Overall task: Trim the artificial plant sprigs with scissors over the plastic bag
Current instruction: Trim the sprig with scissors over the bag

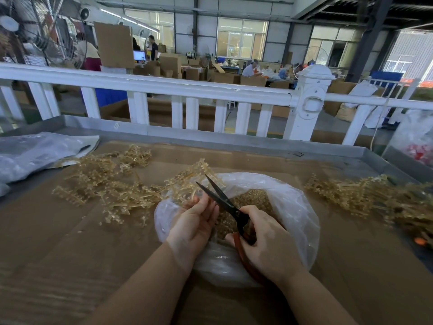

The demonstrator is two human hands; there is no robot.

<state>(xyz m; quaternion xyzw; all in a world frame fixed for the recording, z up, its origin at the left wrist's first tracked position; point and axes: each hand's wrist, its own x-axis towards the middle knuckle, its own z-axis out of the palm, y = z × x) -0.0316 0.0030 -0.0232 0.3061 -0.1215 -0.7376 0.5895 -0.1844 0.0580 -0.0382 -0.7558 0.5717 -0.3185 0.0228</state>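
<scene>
A clear plastic bag (295, 207) lies open in the middle of the table, with a heap of tan trimmings (251, 198) inside. My left hand (194, 221) holds a tan sprig (187, 181) over the bag's left rim. My right hand (264, 245) grips the red handles of black-bladed scissors (218, 195). The blades are parted and point up and to the left, next to the sprig.
A pile of tan sprigs (105, 184) spreads to the left of the bag, another pile (375, 195) to the right. Brown cardboard (70, 254) covers the metal-edged table. A grey plastic bag (35, 153) lies far left. A white fence (187, 90) runs behind.
</scene>
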